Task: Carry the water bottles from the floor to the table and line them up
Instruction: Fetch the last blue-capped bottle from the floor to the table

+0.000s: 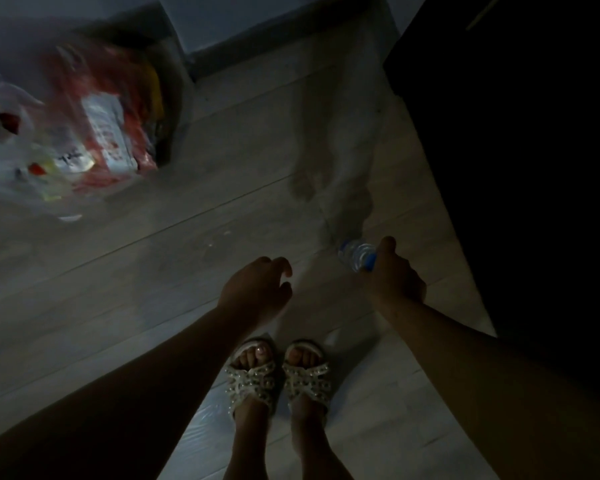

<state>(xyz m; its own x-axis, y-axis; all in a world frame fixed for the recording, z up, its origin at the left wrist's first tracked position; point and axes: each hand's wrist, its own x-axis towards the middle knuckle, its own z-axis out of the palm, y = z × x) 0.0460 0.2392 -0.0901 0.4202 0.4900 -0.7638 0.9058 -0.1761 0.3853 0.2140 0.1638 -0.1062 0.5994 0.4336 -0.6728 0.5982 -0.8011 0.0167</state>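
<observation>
We record the fingers of the right hand (397, 277) curled round one end of a clear water bottle (355, 254) with a blue band. The bottle juts from the fist over the pale plank floor (118, 289), near a dark piece of furniture (516, 150) on the right. The fingers of the left hand (257, 289) are loosely curled and hold nothing, near the bottle but apart from it. Below both hands we note two feet in studded sandals (278, 375) on the floor, and at upper left a blurred plastic bag (66, 126) with red packaging inside.
</observation>
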